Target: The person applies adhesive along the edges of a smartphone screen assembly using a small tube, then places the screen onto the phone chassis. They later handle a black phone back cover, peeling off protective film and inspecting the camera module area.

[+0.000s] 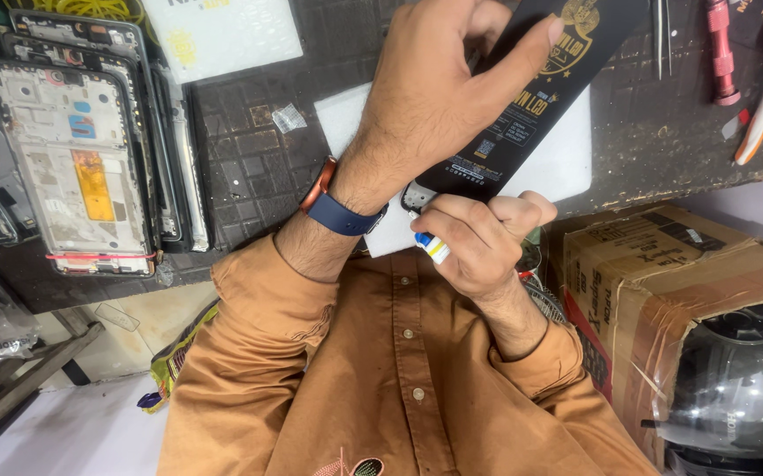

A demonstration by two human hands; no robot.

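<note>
A black phone screen with gold print, a rust-brown shirt, a navy watch strap, a brown cardboard box.

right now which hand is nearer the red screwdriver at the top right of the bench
Left. The left hand grips the top of the black phone screen, up on the bench level with the red screwdriver. The right hand is lower, at the screen's bottom end, holding a small blue, white and yellow tool.
</note>
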